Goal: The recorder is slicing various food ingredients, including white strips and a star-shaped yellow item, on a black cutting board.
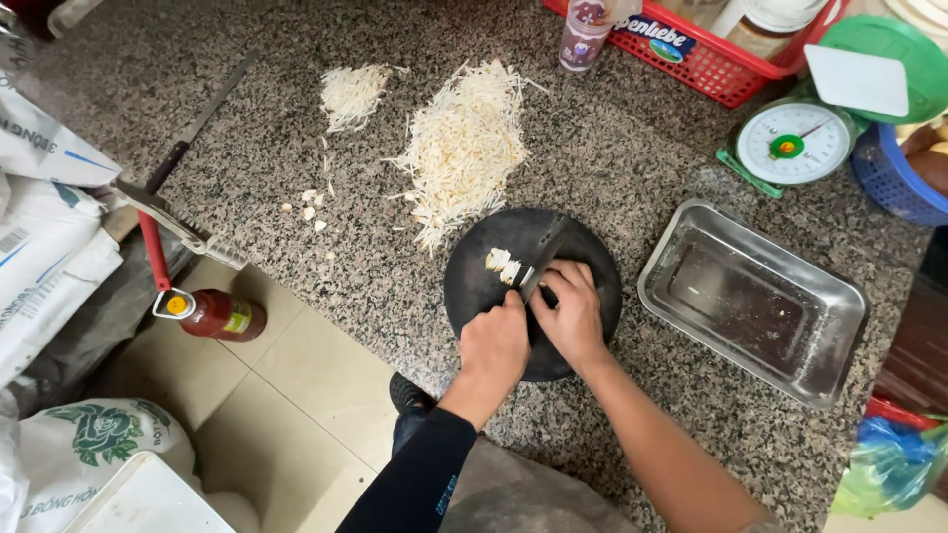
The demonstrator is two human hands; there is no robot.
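Left hand (496,341) is curled, fingertips pressed on the round black board (474,291) just beside the knife (541,268); whether it pinches a piece, cannot tell. Right hand (571,314) is closed around the knife handle, blade pointing up-left. Pale slices (502,265) lie on the board just left of the blade, just above the left fingertips. Count: one board, one knife, one small cluster of slices, two piles of pale shreds on the granite counter (296,266), big pile (464,148) touching the board's top edge, small pile (354,94) left of it. Steel tray (681,257) sits right of the board, scale (793,143) above it, red basket (711,59) beyond. Sauce bottle (212,314) down on the floor, left.
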